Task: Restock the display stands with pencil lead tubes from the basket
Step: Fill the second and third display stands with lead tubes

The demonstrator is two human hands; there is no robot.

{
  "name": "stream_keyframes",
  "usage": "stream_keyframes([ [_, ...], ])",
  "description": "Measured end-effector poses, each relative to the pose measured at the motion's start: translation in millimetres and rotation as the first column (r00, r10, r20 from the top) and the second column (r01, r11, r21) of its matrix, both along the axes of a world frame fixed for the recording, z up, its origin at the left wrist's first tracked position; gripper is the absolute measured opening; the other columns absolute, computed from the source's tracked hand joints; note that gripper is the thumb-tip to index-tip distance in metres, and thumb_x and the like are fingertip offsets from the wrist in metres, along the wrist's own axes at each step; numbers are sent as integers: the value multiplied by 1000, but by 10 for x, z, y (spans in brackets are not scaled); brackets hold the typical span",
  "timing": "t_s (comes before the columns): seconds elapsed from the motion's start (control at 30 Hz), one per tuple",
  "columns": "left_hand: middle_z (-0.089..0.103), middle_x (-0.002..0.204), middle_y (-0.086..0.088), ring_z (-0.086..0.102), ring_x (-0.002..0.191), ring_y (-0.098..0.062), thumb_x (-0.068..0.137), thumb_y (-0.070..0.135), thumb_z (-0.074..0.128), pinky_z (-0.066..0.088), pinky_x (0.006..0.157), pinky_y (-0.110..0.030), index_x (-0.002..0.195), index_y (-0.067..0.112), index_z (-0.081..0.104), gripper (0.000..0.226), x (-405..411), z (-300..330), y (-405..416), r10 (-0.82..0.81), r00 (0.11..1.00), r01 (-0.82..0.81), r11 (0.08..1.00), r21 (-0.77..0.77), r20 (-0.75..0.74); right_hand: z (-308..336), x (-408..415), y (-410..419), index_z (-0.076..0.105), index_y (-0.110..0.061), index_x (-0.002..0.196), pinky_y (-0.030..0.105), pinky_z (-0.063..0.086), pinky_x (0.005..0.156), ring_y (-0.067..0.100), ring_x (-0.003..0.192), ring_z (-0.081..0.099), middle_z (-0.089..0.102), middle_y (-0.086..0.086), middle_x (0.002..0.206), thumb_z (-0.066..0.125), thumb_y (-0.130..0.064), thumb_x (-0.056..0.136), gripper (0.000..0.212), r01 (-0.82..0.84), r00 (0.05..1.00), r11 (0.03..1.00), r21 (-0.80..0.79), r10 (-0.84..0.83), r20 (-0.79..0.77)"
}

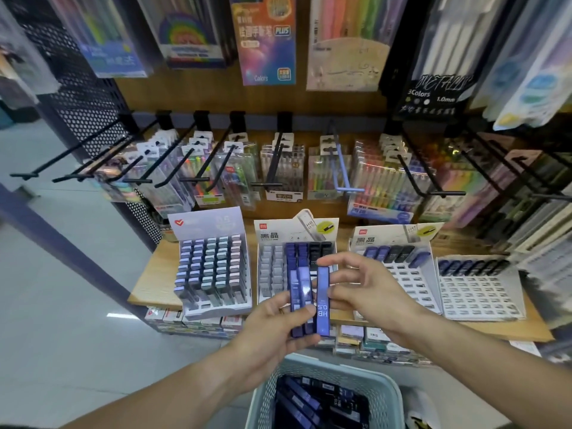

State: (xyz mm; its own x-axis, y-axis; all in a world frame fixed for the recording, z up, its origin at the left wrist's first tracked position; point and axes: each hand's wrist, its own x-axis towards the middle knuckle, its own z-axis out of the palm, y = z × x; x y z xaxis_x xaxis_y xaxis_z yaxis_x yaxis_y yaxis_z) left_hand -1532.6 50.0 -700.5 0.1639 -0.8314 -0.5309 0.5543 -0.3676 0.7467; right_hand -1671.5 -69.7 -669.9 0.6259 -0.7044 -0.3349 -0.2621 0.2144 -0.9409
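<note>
My left hand (272, 323) grips a small bunch of blue pencil lead tubes (300, 301) upright in front of the middle display stand (269, 270). My right hand (365, 286) pinches one blue tube (322, 300) marked HB 0.5 at the right edge of that bunch. The pale green basket (383, 385) sits below my hands, with several dark and blue tubes inside. The middle stand is partly filled with grey, blue and black tubes. Two stands to the right (411, 283) (479, 289) hold only a top row of tubes above open slots.
A full stand of grey and teal tubes (210, 267) is on the left of the wooden shelf (148, 283). Black hooks with pen packs (278, 168) jut out above the stands. A perforated black panel (86, 97) borders the left; boxed stock (198, 323) sits under the shelf.
</note>
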Motion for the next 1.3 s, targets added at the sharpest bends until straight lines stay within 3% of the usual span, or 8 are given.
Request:
stream_keyframes([
  [0.3,74,118,-16,73,90,-24,88,5,75,61,75,-32,132,11,58,47,-49,-90,22,0,1000,0,1000,5,27,-5,-90,-11,71,-27,111,34,60,80,20,84,72,76,6,95,71,2,87,38,-32,998,996,-79,28,-59],
  [0.47,73,116,-21,72,99,-34,89,11,74,59,71,-29,128,4,63,41,-75,-85,12,50,998,-51,999,15,46,-27,-117,-100,70,-13,105,31,62,73,25,75,74,69,18,98,73,8,84,30,167,985,982,-90,-169,-16],
  [0.6,75,107,-23,72,86,-34,96,8,66,60,72,-37,122,0,62,27,-2,-64,-35,166,986,-165,986,36,-9,-76,-152,-123,74,-5,103,33,61,83,18,80,74,65,13,94,64,14,86,28,275,957,951,143,-284,50],
  [0.73,69,83,-17,60,64,-25,98,5,61,54,62,-36,111,0,52,16,34,-78,-95,212,976,-209,976,63,-40,-127,-163,-44,78,4,94,25,62,72,25,95,75,75,20,105,64,13,86,18,325,920,837,441,-387,56],
  [0.87,54,70,-5,46,55,-18,102,17,53,44,52,-29,105,8,48,11,41,-114,-137,201,978,-198,978,60,-61,-150,-143,58,73,5,104,32,62,77,30,96,74,75,22,102,67,9,86,20,328,908,784,528,-416,54],
  [1.07,46,67,-1,38,54,-15,99,20,51,31,55,-28,111,8,60,19,-1,-90,-152,156,984,-155,988,12,-86,-166,-126,154,71,2,106,31,61,84,27,95,75,76,19,101,73,5,81,26,361,870,774,520,-480,110],
  [1.13,43,67,0,37,54,-14,97,20,58,29,53,-27,104,10,56,12,-18,-110,-160,120,990,-121,992,-20,-71,-183,-107,197,71,1,106,32,59,86,26,95,75,76,18,100,77,2,78,28,348,893,813,468,-439,99],
  [1.3,42,63,0,34,51,-13,92,22,73,24,48,-27,88,15,45,29,-45,-158,-195,122,992,-123,992,-31,-32,-230,-63,257,70,-3,100,28,58,75,22,85,74,77,17,93,86,-8,74,30,268,962,927,263,-270,-29],
])
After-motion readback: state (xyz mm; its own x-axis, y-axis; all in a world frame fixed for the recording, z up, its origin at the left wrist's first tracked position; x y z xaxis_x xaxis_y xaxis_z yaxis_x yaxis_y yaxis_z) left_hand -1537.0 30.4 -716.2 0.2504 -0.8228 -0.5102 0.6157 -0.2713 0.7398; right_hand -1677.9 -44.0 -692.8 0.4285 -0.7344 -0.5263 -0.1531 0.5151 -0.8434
